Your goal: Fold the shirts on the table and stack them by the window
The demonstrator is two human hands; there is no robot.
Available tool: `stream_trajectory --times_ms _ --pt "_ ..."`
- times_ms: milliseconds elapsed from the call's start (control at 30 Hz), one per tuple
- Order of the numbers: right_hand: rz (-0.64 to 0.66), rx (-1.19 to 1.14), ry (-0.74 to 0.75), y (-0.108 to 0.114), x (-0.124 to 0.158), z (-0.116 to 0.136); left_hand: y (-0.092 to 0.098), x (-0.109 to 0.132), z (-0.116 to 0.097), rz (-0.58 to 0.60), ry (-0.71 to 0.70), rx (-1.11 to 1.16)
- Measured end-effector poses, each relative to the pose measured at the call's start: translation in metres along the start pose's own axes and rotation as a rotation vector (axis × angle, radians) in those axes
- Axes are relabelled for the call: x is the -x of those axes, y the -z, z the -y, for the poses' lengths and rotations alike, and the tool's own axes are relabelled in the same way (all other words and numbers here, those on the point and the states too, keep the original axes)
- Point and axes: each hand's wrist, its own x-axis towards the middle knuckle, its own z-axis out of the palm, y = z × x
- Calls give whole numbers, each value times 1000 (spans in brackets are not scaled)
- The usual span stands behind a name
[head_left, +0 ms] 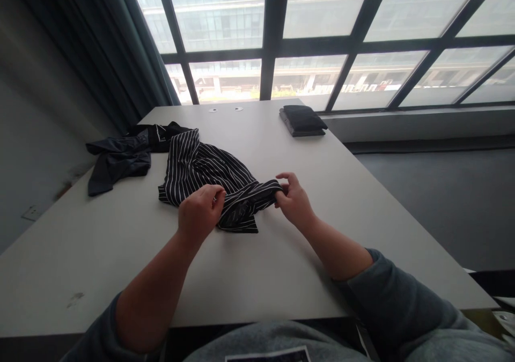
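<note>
While the right hand [285,191] grasps one end of the black-and-white striped garment [183,166], the left hand [220,197] is curled at the garment's near side; whether it pinches cloth I cannot tell. In the head view, the striped garment lies bunched on the surface [374,255], between its left and right edges. Dark garments [120,155] lie by the left edge, and a folded stack [302,119] sits near the far right corner. The step in hand looks like arranging the striped garment; its creases and twisted near end seem to call for straightening, with a sure hold on both sides.
</note>
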Motion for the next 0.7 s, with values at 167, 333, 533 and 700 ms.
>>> stream_trajectory --times_ms 167,333,533,700 --pt "-23 -76 -19 3 -2 5 -2 4 -5 276 -281 135" --pt "-62 -98 42 3 -3 0 -8 6 5 445 -358 92" --pt "-126 -24 36 8 -12 -12 -10 2 17 297 -111 35" --pt "-229 104 106 12 -15 -9 -3 -1 9 9 76 103"
